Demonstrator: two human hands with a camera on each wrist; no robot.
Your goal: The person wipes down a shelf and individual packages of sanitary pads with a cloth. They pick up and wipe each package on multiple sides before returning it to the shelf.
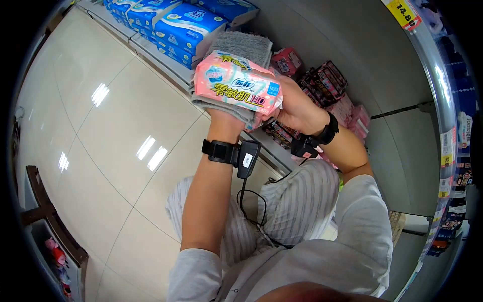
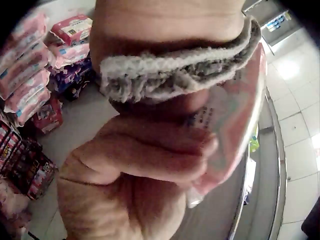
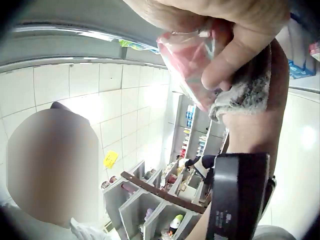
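Observation:
A pink pack of panty liners (image 1: 239,83) printed with "140" lies face up over a grey plush mitt-like cloth (image 1: 244,45). My right hand (image 1: 297,105) grips the pack's right end, its fingers curled in against the wrapper in the left wrist view. From below, my left hand (image 1: 225,120) reaches into the grey cloth, whose cuff-like edge (image 2: 165,80) wraps the wrist. Cloth and pack hide most of the left hand's fingers. In the right wrist view, a right-hand finger (image 3: 235,62) presses the wrapper beside the cloth.
Blue tissue packs (image 1: 188,27) stand stacked on the low shelf ahead. Smaller pink and dark packs (image 1: 324,83) sit to the right, below a curved shelf edge with price tags (image 1: 402,12). Tiled floor (image 1: 115,141) spreads at left. A cable (image 1: 244,201) hangs over the person's knees.

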